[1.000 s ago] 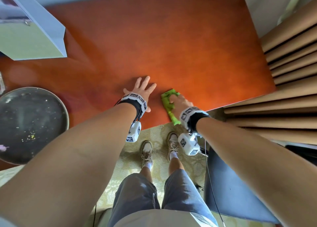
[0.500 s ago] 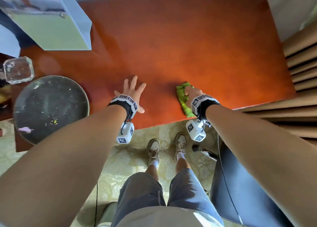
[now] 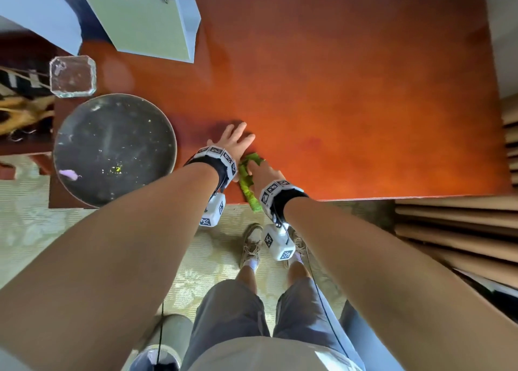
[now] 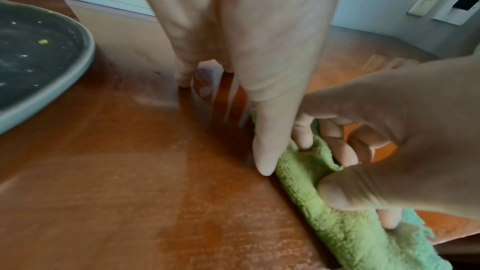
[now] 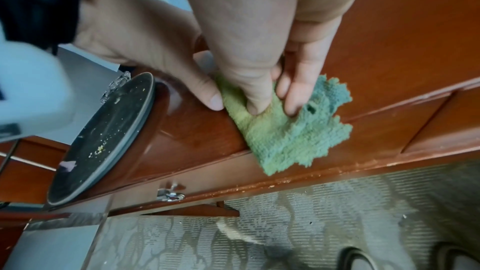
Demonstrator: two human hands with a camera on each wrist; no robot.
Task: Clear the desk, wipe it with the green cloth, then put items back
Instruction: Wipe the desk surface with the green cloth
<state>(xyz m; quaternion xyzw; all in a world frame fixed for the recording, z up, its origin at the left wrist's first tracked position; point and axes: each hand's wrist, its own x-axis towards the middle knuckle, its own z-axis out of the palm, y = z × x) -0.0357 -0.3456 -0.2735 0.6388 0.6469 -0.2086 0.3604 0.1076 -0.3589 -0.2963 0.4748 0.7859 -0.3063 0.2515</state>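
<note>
My left hand (image 3: 232, 142) lies flat on the red-brown desk (image 3: 350, 90), fingers spread and straight. Just to its right, my right hand (image 3: 259, 171) holds the green cloth (image 3: 248, 187) down near the desk's front edge. In the left wrist view the cloth (image 4: 337, 223) is bunched between the right hand's (image 4: 389, 130) thumb and curled fingers. My left thumb touches the cloth's edge. In the right wrist view the cloth (image 5: 291, 134) hangs partly over the desk's front edge under my right hand (image 5: 259, 48).
A dark round plate (image 3: 112, 149) with crumbs sits at the desk's left front corner, close to my left hand. Behind it stand a clear glass dish (image 3: 72, 76) and a pale box (image 3: 151, 20). Brown slats (image 3: 454, 230) flank the right side.
My right hand has slid the green cloth leftward along the front edge until it meets my left hand. The left hand has stayed planted on the desk.
</note>
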